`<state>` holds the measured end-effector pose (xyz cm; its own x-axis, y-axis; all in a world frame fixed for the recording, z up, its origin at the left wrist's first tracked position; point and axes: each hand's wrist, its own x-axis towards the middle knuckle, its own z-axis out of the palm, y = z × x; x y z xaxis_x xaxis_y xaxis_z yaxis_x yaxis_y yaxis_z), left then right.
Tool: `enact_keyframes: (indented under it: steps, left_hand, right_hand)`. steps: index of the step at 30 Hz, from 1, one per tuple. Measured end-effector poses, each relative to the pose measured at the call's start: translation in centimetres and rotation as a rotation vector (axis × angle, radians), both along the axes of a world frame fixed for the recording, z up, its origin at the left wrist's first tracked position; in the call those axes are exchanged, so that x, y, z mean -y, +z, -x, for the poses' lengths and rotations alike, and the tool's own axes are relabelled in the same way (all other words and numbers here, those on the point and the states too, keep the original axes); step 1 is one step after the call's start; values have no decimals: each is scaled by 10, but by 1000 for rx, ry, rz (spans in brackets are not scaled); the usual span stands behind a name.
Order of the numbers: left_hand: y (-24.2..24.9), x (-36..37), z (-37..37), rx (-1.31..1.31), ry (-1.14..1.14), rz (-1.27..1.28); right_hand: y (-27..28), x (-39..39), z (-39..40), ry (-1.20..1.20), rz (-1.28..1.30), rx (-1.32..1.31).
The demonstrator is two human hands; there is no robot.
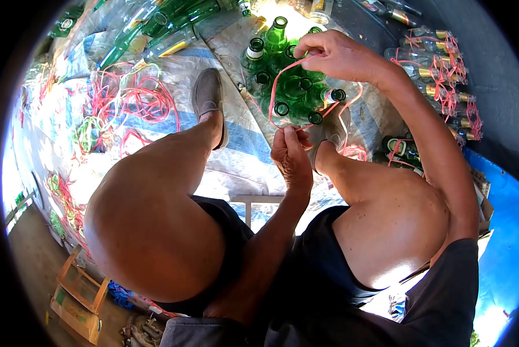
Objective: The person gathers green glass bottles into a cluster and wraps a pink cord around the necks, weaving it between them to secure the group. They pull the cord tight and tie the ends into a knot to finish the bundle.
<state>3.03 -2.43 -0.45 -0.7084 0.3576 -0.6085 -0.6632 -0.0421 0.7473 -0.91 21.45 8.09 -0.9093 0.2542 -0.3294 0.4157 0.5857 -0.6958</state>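
Observation:
Green glass bottles (297, 87) stand upright in a tight cluster on the ground between my feet. A pink plastic string (272, 95) runs in a curve in front of and beside them, and part of it crosses the near bottles. At the near edge of the cluster, my left hand (292, 155) pinches the string between thumb and fingers. My right hand (339, 56) reaches over the far right bottles, fingertips closed on another stretch of the same string. A loose end (352, 107) hangs down on the right side. How the string passes behind the bottles is hidden.
Tangled pink string (138, 98) lies on the sheet (236, 150) to the left. More green bottles (173, 26) lie at the upper left. Tied clear bottles (439, 72) are stacked at the right, near a blue panel (502, 202). A wooden frame (83, 295) stands lower left.

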Motion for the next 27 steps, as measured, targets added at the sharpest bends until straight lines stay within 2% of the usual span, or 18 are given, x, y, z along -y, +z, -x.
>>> enact_keyframes:
  steps: [10,17,21,22,25,27]
  left_hand:
    - [-4,0,-1,-9,5,12]
    - [-4,-1,1,-8,-1,32]
    - [-5,-1,0,-23,-2,31]
    - [-5,-1,0,-23,0,25]
    - [-6,-1,0,-34,7,18]
    - [-5,-1,1,-33,7,29]
  right_hand:
    - [7,-31,-31,-16,82,-12]
    - [43,-63,-38,-30,7,258]
    - [40,-82,-43,20,-37,230]
    - [48,-82,-47,-95,-19,359]
    - [41,-101,-52,28,-66,354]
    - [47,-97,-48,16,-50,332]
